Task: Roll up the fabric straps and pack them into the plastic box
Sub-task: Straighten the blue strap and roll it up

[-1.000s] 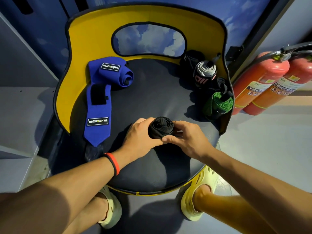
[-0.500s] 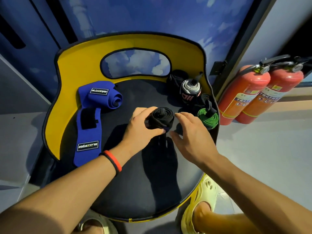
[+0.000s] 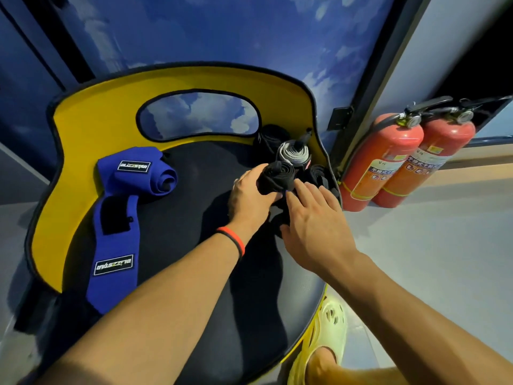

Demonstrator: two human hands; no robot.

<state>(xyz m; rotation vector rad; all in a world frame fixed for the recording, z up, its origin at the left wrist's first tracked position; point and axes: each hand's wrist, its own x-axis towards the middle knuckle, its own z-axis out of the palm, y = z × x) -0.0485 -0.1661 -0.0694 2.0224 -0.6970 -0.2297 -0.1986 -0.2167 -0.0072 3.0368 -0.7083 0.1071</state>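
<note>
My left hand [image 3: 251,191] grips a rolled black strap [image 3: 274,176] and holds it at the right rear of the chair seat [image 3: 194,218]. My right hand [image 3: 313,218] hovers beside it with fingers straight, its fingertips touching the roll's lower right. Just behind stands a grey-and-white rolled strap [image 3: 294,155] and another black roll [image 3: 270,140]. More dark rolls [image 3: 322,175] sit to the right, partly hidden by my right hand. The plastic box is hard to make out around them. A blue strap [image 3: 116,226] lies on the left of the seat, one end rolled [image 3: 163,180].
The yellow chair back [image 3: 91,129] curves round the seat's left and rear. Two red fire extinguishers [image 3: 388,162] stand on the floor right of the chair. My foot in a pale yellow shoe [image 3: 324,337] is below the seat's front right edge.
My left hand carried the black roll from the seat's front middle to the right rear beside the other rolls. My right hand let go of it and opened. The green roll is now hidden.
</note>
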